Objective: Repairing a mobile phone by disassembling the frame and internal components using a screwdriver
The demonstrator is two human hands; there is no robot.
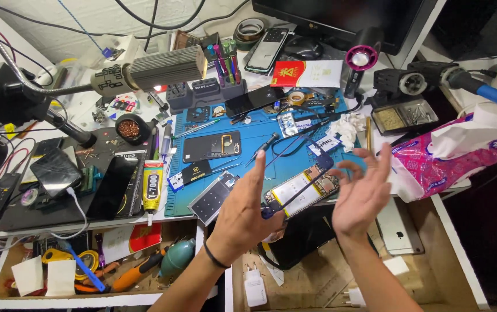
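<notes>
Both hands are raised above the near edge of the blue mat (260, 138). The left hand (242, 216) is held flat with fingers straight together, empty, and the right hand (361, 193) is spread wide with curled fingertips, gripping nothing. Just behind them, on the near right part of the mat, the opened phone (303, 190) is seen lying tilted, its bare board and pale battery exposed, with a thin black cable draped across it.

A careless drop of either hand could, it is judged, snag that cable or knock the phone off the mat's edge into the open drawer (318, 277) below (its wooden floor is littered with chargers).

Left of the phone a ribbed metal back panel (213, 199) is laid, and beyond the mat's left edge a tube of glue (153, 185) stands out, soft and yellow-labelled. Farther up the mat a dark, matte back cover (212, 145) is found beside a slim screwdriver (263, 147). At the mat's right, crumpled white tissue (346, 128) and a glossy pink tissue pack (445, 153) are set.
</notes>
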